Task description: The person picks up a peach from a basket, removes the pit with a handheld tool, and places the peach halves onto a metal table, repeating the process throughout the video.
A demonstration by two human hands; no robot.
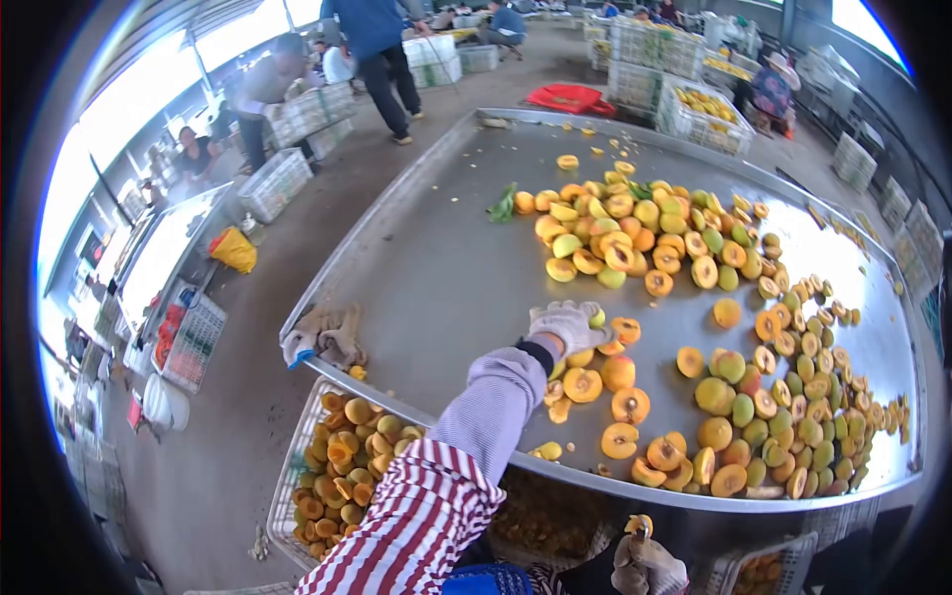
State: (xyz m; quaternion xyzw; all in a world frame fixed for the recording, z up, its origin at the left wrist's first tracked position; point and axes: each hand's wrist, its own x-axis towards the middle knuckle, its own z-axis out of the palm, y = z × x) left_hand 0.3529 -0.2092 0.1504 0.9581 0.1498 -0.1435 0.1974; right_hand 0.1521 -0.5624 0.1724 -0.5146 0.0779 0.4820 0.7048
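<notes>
- Head view is showing the left hand (pixel 567 325), gloved, reaching out over the metal counter (pixel 416 268) and lying on the near cluster of fruit (pixel 607 382).
- Left fingers (pixel 587 315) are curling down over a yellow-green fruit; I cannot tell whether they are closing on it or only resting there.
- Right hand (pixel 650 567) is sitting low, below the counter's front edge, fingers clenching on an orange piece (pixel 640 523) that is showing at the top of the fist.
- Cluster is lying near the front edge, mixing whole fruit with cut halves; bigger heaps (pixel 645 233) are lying well apart, farther back and to the right.
- Judgement: singling out one whole fruit and cupping it fully is looking better than raking, since the loose halves beside it are sitting cut face up and bruising easily.
- Judgement: drawing it straight back is looking safest, because the crate of fruit (pixel 347 446) under the edge is standing off to the left.
</notes>
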